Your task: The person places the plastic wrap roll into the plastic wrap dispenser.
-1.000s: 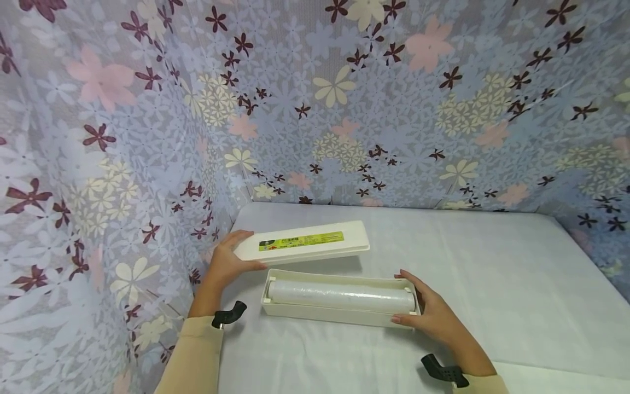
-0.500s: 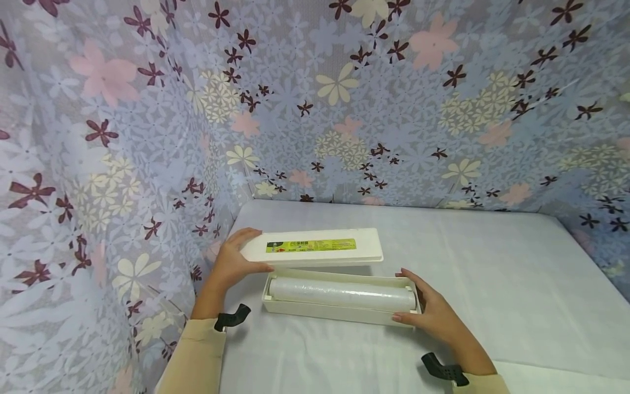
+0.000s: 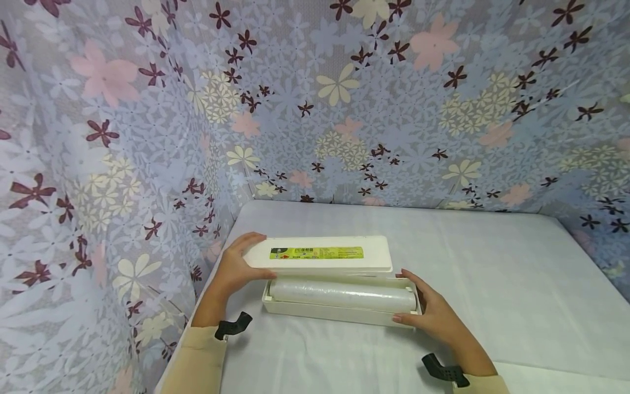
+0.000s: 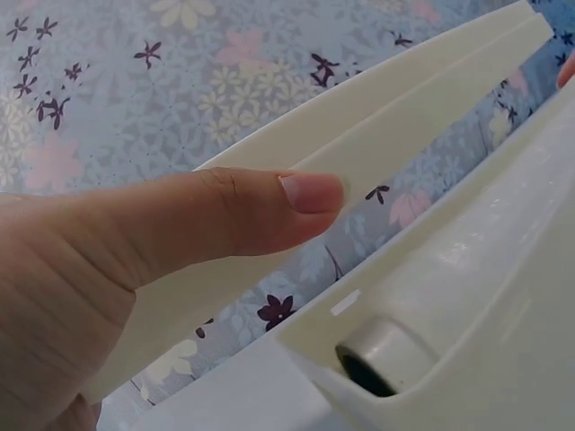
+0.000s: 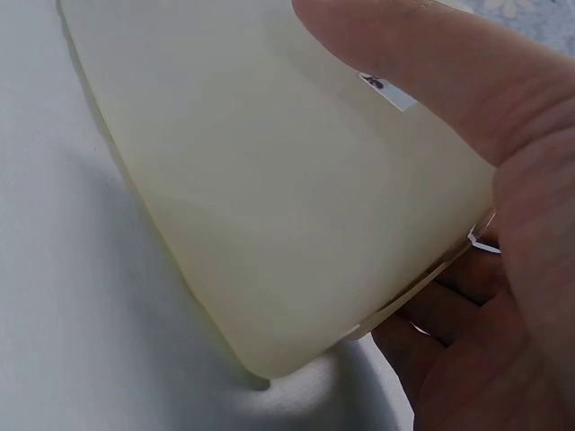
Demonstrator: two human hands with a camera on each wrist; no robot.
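Observation:
A long white lid (image 3: 315, 264) with a yellow-green label (image 3: 317, 253) is held by its left end in my left hand (image 3: 238, 265), thumb along the near side. The lid hovers over the back edge of an open cream box (image 3: 339, 314), partly covering that edge in the head view. Inside the box lies a roll of cling film (image 3: 344, 294); the left wrist view shows the hollow end of its core (image 4: 370, 359). My right hand (image 3: 433, 309) grips the box's right end, thumb (image 5: 395, 45) on the near wall and fingers behind.
The box stands on a table covered with a pale cloth (image 3: 492, 273). Behind and to the left hangs a floral curtain (image 3: 334, 137). Each forearm carries a black wrist mount (image 3: 233, 326).
The lid in my left hand has moved right and toward me, from behind the box to above its back edge, and has levelled out. My right hand and the box have stayed put.

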